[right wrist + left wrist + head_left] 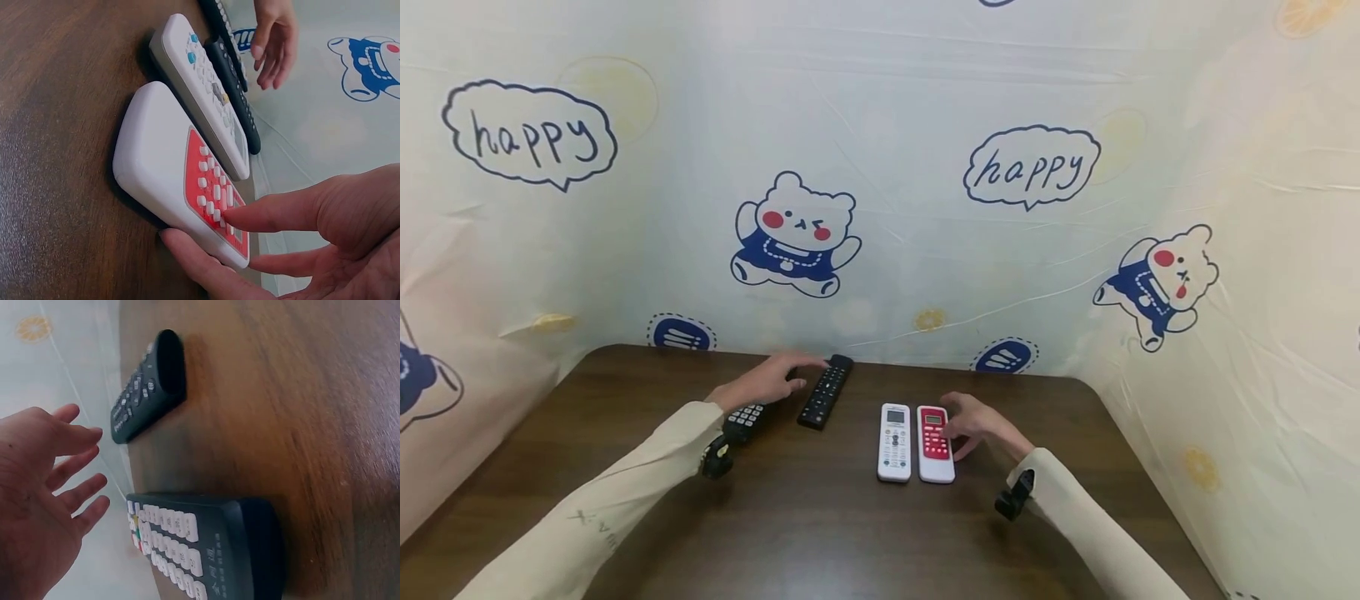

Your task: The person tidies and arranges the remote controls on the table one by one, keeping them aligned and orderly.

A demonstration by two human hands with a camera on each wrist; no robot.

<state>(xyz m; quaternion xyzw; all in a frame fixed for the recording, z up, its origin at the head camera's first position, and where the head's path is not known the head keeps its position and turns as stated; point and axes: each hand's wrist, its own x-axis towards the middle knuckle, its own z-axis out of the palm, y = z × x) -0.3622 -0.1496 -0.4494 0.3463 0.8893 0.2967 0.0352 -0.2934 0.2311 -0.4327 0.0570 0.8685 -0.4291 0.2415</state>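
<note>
My left hand (767, 381) hovers over the far end of a black remote control with pale buttons (178, 544), fingers loosely spread and nothing held. Its fingertips reach toward a second, slimmer black remote (826, 392); in the left wrist view they look apart from both. My right hand (981, 423) is at the right edge of a white remote with a red face (936, 467). In the right wrist view, one digit touches its buttons and another lies beside its lower edge. A white remote with grey and blue buttons (894, 442) lies just left of it.
All the remotes lie on a dark brown wooden table (820, 533). A pale curtain (910, 275) printed with bears and the word "happy" hangs behind the far edge and along the sides. Each wrist bears a black strapped camera (1015, 496).
</note>
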